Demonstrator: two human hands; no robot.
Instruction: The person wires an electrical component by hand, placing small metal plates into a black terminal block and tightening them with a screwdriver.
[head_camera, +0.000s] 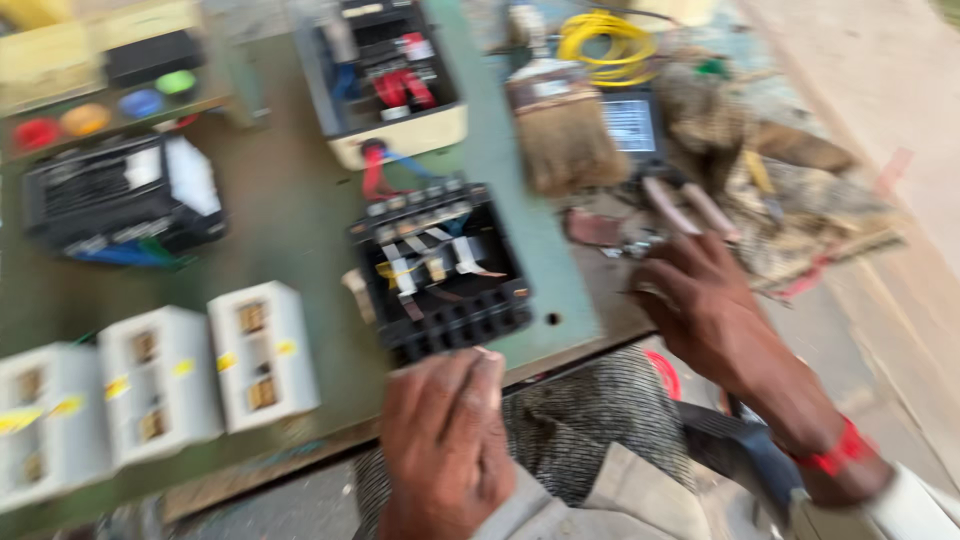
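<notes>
The view is motion-blurred. My left hand (445, 440) lies curled at the near edge of a green metal panel (290, 220), just below a black contactor block (440, 270) with open terminals and pale strips. Nothing shows in this hand. My right hand (705, 305), with a red band at the wrist, is off the panel's right edge. Its fingers are closed around a plier-like tool (688, 208) whose two pinkish handles stick up past the fingertips.
Three white fuse-like blocks (262, 355) stand at the near left. A second black block (120, 195) and coloured push buttons (85, 120) sit at the far left. An open beige box (385, 85) with red wires, a brush (565, 130), a yellow wire coil (605, 45) and rags (790, 190) lie behind.
</notes>
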